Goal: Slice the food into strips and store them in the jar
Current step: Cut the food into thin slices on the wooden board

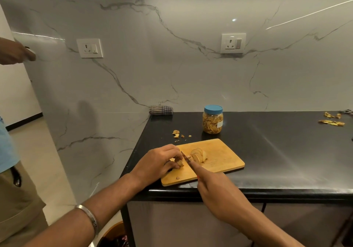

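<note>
Black desk (267, 151), marble wall behind. Board (219, 151) at desk's front-left corner, near both edges. On board: left hand (158, 162) pinching uncut food (179, 163); right hand (219, 191) clamped on knife (186, 158); cut slices (199, 155) beside blade. Jar (212, 119) behind board, lidded, nearly full. Judged: slicing midway, transfer to jar pending. Open desk right of board.

Cutting board (219, 157): lies lower centre of the frame, on the counter (277, 151) near its left front corner.
Slices (199, 155): on the board, just right of the knife (186, 158).
Left hand (159, 162): left end of the board, holding the uncut piece (179, 163).
Right hand (215, 187): below the board, gripping the knife.
Jar (212, 119): behind the board.
Scraps (176, 133): left of the jar.
Folded cloth (161, 110): far back-left corner.
Peels (332, 119): right edge.
</note>
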